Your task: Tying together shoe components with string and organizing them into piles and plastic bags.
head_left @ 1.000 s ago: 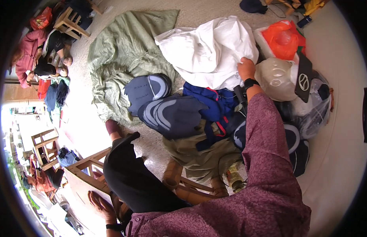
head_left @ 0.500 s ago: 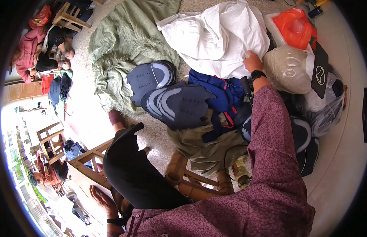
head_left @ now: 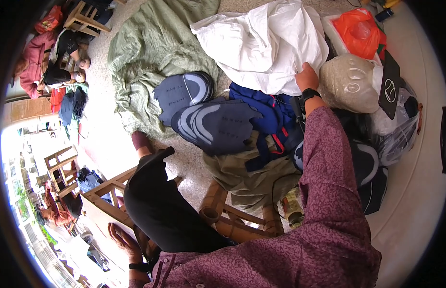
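My right hand [head_left: 307, 78] reaches forward, its fingers closed on the near edge of a white woven sack [head_left: 261, 43]. Just left of that arm lies a dark blue garment with red trim [head_left: 275, 115]. Two overlapping stacks of dark, grey-banded cut fabric pieces [head_left: 218, 127] rest to its left, the farther stack [head_left: 184, 91] tied with string. At the lower left my left hand [head_left: 124, 242] lies on a wooden bench [head_left: 100, 221], fingers stretched out and holding nothing.
A green woven sheet [head_left: 141, 53] covers the floor behind the stacks. Right of my hand stand a stuffed beige sack [head_left: 350, 81], a dark card [head_left: 390, 91] and a red plastic bag [head_left: 359, 31]. A bamboo stool [head_left: 242, 228] is close by. Several people sit at the left.
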`<state>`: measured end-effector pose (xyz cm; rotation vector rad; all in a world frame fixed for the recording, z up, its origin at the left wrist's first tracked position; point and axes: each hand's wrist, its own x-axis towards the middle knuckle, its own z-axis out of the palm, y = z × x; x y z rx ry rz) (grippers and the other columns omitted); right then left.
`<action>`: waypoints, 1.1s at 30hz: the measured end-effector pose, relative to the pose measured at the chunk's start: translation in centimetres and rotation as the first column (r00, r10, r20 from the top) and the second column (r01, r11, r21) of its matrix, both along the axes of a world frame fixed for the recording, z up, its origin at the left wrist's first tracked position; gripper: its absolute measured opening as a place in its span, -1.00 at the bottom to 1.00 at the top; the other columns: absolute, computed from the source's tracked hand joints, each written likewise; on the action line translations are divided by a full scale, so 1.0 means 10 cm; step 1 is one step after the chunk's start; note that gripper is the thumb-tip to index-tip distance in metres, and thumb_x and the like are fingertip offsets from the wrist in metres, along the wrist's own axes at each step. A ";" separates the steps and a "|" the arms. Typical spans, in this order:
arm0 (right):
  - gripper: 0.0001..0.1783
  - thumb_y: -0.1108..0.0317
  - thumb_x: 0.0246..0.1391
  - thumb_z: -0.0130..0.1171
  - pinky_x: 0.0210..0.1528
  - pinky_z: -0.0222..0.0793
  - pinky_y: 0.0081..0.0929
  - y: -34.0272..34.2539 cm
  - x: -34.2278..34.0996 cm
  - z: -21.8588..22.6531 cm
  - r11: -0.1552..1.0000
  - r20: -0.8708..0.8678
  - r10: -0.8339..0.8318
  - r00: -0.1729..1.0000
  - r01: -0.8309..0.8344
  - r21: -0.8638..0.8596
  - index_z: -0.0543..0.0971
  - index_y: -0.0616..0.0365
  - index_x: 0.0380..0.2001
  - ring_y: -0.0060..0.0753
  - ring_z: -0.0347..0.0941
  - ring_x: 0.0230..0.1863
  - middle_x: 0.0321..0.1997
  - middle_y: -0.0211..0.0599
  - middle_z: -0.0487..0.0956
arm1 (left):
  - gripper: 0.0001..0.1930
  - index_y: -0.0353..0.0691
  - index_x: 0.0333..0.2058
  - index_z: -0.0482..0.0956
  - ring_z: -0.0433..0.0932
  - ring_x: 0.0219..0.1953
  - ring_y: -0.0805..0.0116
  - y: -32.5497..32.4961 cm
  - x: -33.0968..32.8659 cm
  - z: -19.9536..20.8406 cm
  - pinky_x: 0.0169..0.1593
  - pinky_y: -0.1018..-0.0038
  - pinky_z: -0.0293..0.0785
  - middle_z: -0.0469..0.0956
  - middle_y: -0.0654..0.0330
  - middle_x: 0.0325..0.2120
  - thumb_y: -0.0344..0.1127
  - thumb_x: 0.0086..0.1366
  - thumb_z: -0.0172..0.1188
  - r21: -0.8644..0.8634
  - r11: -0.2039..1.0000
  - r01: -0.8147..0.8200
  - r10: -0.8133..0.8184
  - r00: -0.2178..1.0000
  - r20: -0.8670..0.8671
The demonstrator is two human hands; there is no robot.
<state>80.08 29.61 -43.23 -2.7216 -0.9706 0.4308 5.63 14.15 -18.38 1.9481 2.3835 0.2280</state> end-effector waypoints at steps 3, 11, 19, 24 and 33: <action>-0.52 0.37 -0.06 0.00 -0.04 0.38 -0.11 -0.04 -0.11 0.11 0.998 0.153 0.001 0.988 0.008 -0.059 0.41 0.17 0.01 0.11 0.47 -0.08 -0.07 0.00 0.54 | -0.51 -0.28 0.19 0.14 0.11 0.26 -0.02 -0.02 -0.04 0.01 0.31 0.17 -0.02 0.13 -0.08 0.21 -0.10 0.41 -0.24 0.016 1.000 0.001 -0.001 1.000 0.014; -0.78 0.37 -0.21 0.11 -0.18 0.38 -0.15 -0.02 0.02 -0.59 0.863 -0.075 0.117 0.990 -0.064 0.500 0.58 0.26 -0.44 0.21 0.46 -0.25 -0.39 0.16 0.55 | -0.50 -0.29 0.19 0.14 0.12 0.25 -0.03 0.02 0.01 0.02 0.30 0.16 -0.01 0.13 -0.09 0.20 -0.09 0.40 -0.23 0.000 1.000 0.012 -0.012 1.000 0.007; -0.83 0.41 -0.23 0.08 -0.26 0.40 -0.12 0.14 0.00 -0.51 0.951 -0.131 -0.003 0.991 0.043 0.305 0.59 0.31 -0.63 0.20 0.50 -0.37 -0.51 0.15 0.54 | -0.51 -0.33 0.17 0.18 0.13 0.25 -0.03 0.00 -0.02 -0.01 0.30 0.17 0.01 0.15 -0.09 0.19 -0.12 0.39 -0.21 0.048 0.999 0.020 -0.023 0.998 0.061; -0.83 0.46 -0.26 0.06 -0.22 0.41 -0.09 0.05 -0.14 -0.39 0.962 -0.045 0.046 0.998 -0.032 0.272 0.61 0.30 -0.61 0.17 0.51 -0.34 -0.47 0.16 0.55 | -0.53 -0.39 0.14 0.22 0.15 0.24 -0.04 0.00 0.06 0.02 0.29 0.18 0.03 0.16 -0.10 0.19 -0.18 0.38 -0.21 0.048 0.997 0.060 -0.062 0.998 0.034; -0.91 0.55 -0.19 0.16 -0.17 0.27 -0.23 -0.36 -0.43 1.20 0.683 0.253 0.179 0.951 -0.305 0.664 0.50 0.13 -0.55 -0.02 0.36 -0.25 -0.50 -0.17 0.46 | -0.54 -0.40 0.14 0.24 0.20 0.21 -0.07 0.00 -0.07 -0.07 0.26 0.19 0.11 0.19 -0.12 0.18 -0.21 0.38 -0.20 0.074 0.993 0.087 -0.089 0.995 0.034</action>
